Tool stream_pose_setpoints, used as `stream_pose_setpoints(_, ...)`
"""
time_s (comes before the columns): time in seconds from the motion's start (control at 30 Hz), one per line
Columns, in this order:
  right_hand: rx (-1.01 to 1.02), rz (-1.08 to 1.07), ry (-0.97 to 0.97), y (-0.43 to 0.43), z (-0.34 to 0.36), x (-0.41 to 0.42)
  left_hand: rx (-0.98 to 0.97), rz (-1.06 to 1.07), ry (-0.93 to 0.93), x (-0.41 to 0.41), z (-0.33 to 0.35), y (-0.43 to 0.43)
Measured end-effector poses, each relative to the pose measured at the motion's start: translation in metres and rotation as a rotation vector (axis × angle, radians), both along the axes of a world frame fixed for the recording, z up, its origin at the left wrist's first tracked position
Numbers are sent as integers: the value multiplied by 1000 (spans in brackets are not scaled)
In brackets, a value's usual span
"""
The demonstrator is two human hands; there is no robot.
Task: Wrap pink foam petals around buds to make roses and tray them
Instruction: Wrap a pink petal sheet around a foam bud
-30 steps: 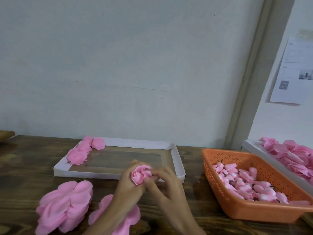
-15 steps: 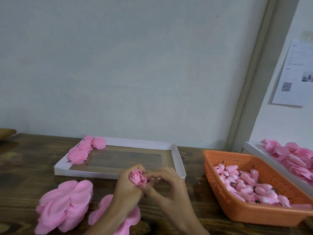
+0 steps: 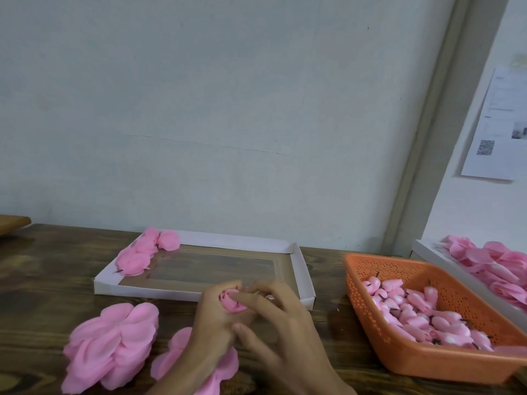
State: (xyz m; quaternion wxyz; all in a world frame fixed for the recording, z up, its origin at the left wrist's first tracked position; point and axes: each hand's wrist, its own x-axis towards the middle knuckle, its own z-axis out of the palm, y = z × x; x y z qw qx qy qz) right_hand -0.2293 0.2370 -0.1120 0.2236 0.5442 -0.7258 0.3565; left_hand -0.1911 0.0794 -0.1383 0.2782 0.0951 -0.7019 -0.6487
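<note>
A small pink foam rose (image 3: 230,302) sits between both hands, just in front of the white tray (image 3: 302,269). My left hand (image 3: 212,317) grips it from the left with curled fingers. My right hand (image 3: 281,320) presses its fingertips onto the rose's right side and partly covers it. Two finished roses (image 3: 148,252) lie in the tray's far left corner. Loose pink petals (image 3: 114,343) are piled at the front left. A second petal stack (image 3: 225,366) lies under my left wrist.
An orange perforated basket (image 3: 427,357) at the right holds several pink buds (image 3: 413,312). Behind it a white box (image 3: 422,249) holds more pink petals. The dark wooden table (image 3: 42,280) ends at the wall behind the tray.
Both hands have come down toward the table with the rose. My right fingers have shifted further over the rose, covering more of it.
</note>
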Motion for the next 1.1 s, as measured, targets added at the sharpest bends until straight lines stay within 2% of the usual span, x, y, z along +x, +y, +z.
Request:
stream_pose_setpoints(0.03, 1, -12, 18, 0, 1, 1, 94, -14, 30, -3, 0, 0)
stream_pose_setpoints(0.07, 3, -19, 31, 0, 1, 1, 53, 0, 10, -1, 4, 1)
stream_pose_setpoints(0.1, 8, -22, 36, 1, 2, 2, 102, -2, 5, -2, 5, 1)
stream_pose_setpoints(0.2, 35, -23, 33, 1, 2, 3, -16, 25, 17, 1, 5, 5)
stream_pose_setpoints(0.37, 54, -27, 40, 0, -2, 1, 59, -16, 11, -4, 2, 2)
stream_pose_setpoints(0.4, 15, -11, 4, -1, -4, 2, 36, -10, 18, -2, 3, 3)
stream_pose_setpoints(0.47, -158, 23, -190, -4, -7, 5, 90, -32, 98, -2, 3, 5)
stream_pose_setpoints(0.57, -400, 5, -501, -12, -14, 7, 319, -50, 200, -1, 5, 7)
stream_pose_setpoints(0.67, -349, 68, -676, -21, -19, 12, 566, -115, 150, 2, 11, 9)
stream_pose_setpoints(0.77, -292, 85, -692, -26, -20, 17, 536, -143, 115, -2, 1, 15)
stream_pose_setpoints(0.93, -341, 66, -788, -27, -21, 17, 727, -411, 112, 1, 1, 29)
stream_pose_setpoints(1.0, -374, 136, -922, -27, -19, 15, 689, -463, 123, 1, -4, 23)
stream_pose_setpoints(1.1, -368, 295, -1168, -26, -12, 14, 509, -402, 179, 4, -6, 14)
